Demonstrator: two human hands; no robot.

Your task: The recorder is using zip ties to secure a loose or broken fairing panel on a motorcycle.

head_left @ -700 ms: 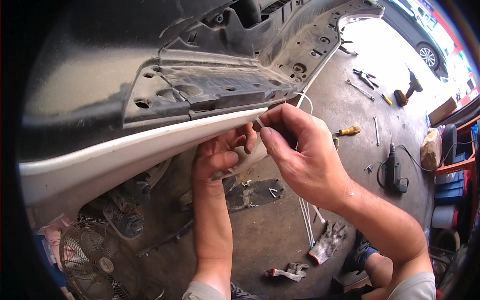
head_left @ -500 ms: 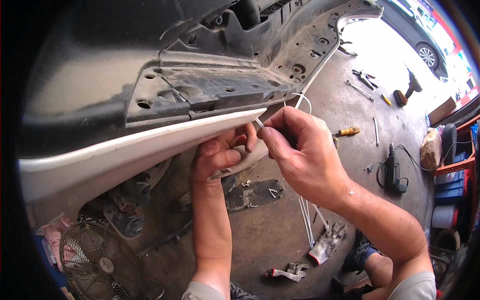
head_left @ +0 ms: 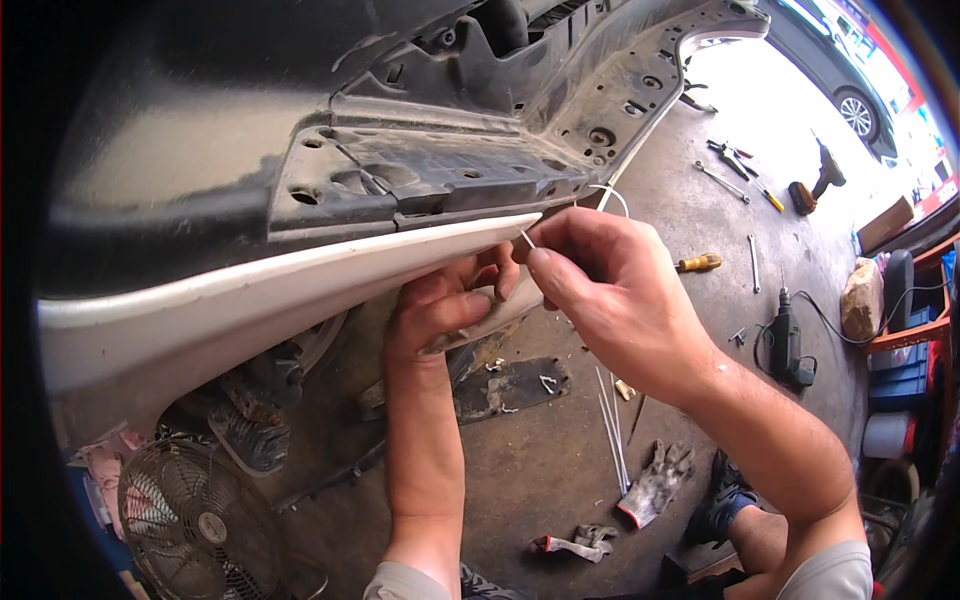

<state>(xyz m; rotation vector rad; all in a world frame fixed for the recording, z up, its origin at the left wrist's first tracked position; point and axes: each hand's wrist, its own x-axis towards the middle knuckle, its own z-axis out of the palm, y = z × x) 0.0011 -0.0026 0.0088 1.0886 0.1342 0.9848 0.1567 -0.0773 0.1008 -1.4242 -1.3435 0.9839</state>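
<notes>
A white bumper (head_left: 250, 290) with a dusty black plastic underside (head_left: 440, 175) spans the upper left. At the end of its white edge, my right hand (head_left: 620, 280) pinches a thin white cable tie (head_left: 529, 240) between thumb and forefinger. A white loop (head_left: 618, 198) curves out just above that hand. My left hand (head_left: 445, 305) is below the edge, its fingers curled up beside a pale lower part of the bumper (head_left: 490, 325). Whatever those fingers grip is hidden.
Loose cable ties (head_left: 612, 435) and work gloves (head_left: 658, 483) lie on the floor. To the right are a screwdriver (head_left: 700, 262), spanners (head_left: 754, 262), pliers (head_left: 732, 160), a corded drill (head_left: 786, 340) and a cordless driver (head_left: 820, 180). A fan (head_left: 205, 525) stands lower left.
The bumper's end and my right hand have shifted slightly right. A white strip that hung near the glove has gone from view. My left hand stays nearly in place.
</notes>
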